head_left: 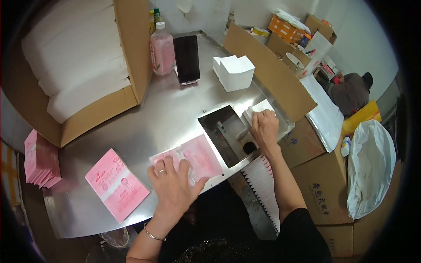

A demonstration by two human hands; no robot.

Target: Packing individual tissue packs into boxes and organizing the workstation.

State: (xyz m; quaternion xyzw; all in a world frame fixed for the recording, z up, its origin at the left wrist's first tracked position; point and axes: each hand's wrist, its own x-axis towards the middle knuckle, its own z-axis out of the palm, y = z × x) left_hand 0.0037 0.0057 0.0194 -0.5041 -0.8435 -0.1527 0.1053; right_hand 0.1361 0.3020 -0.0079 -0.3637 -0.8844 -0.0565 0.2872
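Observation:
My left hand lies flat, fingers spread, on a pink and clear flat pouch at the near edge of the steel table. My right hand reaches over a dark recessed metal tray set into the table and pinches a small white folded paper. A stack of pink printed pouches lies to the left of my left hand. A pile of white folded papers stands farther back on the table.
A big cardboard box of white packs fills the back left. A pink bottle and a dark upright phone stand behind. More pink pouches sit far left. Cardboard boxes, a white bag and another person are right.

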